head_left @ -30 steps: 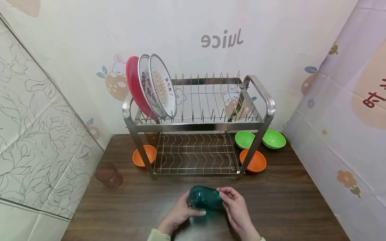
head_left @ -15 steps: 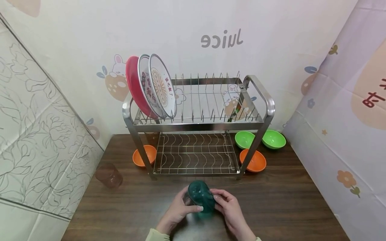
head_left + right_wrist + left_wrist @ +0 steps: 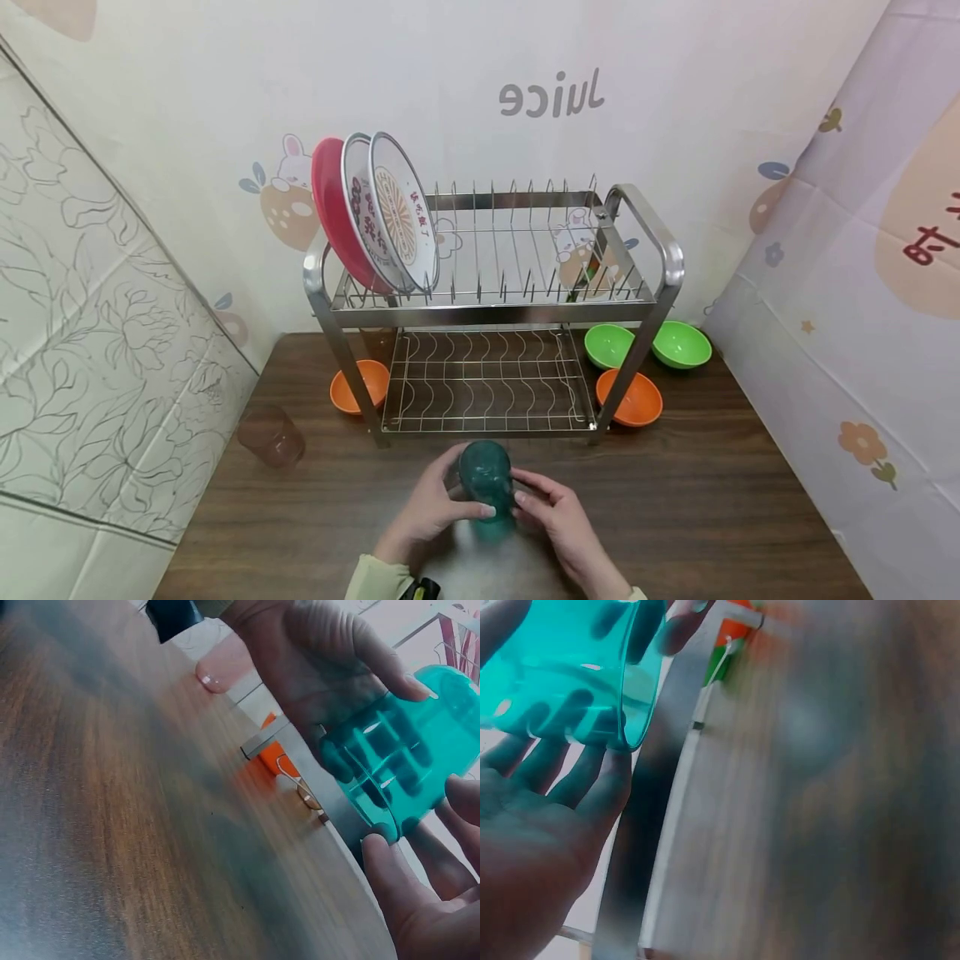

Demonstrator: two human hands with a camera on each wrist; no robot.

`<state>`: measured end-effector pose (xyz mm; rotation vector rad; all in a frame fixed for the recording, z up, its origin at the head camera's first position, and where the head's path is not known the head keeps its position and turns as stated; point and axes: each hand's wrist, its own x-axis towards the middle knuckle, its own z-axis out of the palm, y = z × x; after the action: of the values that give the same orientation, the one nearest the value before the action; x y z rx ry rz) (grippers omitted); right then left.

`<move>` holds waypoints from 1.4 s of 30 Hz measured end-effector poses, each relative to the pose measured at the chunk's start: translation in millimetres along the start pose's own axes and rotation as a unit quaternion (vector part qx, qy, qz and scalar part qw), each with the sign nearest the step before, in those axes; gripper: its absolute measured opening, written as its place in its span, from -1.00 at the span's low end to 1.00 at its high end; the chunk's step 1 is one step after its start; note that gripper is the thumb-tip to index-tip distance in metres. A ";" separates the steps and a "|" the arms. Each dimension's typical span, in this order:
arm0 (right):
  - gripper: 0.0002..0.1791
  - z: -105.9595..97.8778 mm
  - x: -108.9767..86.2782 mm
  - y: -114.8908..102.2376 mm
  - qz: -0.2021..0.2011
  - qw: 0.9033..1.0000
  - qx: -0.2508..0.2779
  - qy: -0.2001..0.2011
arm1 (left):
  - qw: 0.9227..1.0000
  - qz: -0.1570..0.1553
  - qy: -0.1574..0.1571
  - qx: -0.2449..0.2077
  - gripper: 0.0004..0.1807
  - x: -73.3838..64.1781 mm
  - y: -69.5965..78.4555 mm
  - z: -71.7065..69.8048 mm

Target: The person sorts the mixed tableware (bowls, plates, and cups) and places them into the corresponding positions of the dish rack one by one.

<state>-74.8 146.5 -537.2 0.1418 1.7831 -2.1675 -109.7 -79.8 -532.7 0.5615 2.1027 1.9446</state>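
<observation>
A teal see-through drinking glass (image 3: 486,479) is held between both hands above the front of the table, its closed base up and its mouth down. My left hand (image 3: 429,502) grips it from the left, thumb across the near side. In the left wrist view the fingers (image 3: 604,787) curve round the glass (image 3: 562,675) close to its rim. From the other side my right hand (image 3: 553,515) holds the lower part between thumb and fingers. The right wrist view has both hands around the glass (image 3: 416,750), with right fingertips (image 3: 379,851) at the rim.
Behind the hands stands a two-tier metal dish rack (image 3: 491,315), with a red plate (image 3: 335,208) and white patterned plates (image 3: 401,217) upright at its left. Orange bowls (image 3: 637,404) and green bowls (image 3: 681,344) sit around its legs. A brownish see-through cup (image 3: 272,437) stands left.
The glass has turned from lying sideways to mouth down and shifted a little left. My right hand has moved left along with it; the left hand stays round the glass.
</observation>
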 end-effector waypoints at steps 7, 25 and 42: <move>-0.51 0.0 1.4 -1.5 -0.026 0.999 -0.019 -0.025 | 0.999 -0.013 0.018 0.024 -0.10 8.4 11.5 -12.6; -0.42 -8.6 2.3 6.4 -0.004 0.999 0.007 -0.042 | 0.984 -0.012 0.153 0.090 -0.08 46.8 34.2 -70.6; -0.52 -14.4 10.6 18.1 0.027 0.999 -0.001 -0.016 | 0.967 -0.046 0.203 0.147 -0.03 92.9 25.5 -93.4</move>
<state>-81.0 155.5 -560.2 0.1523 1.7425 -2.1186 -228.9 -124.0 -489.5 0.1096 2.6385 1.8274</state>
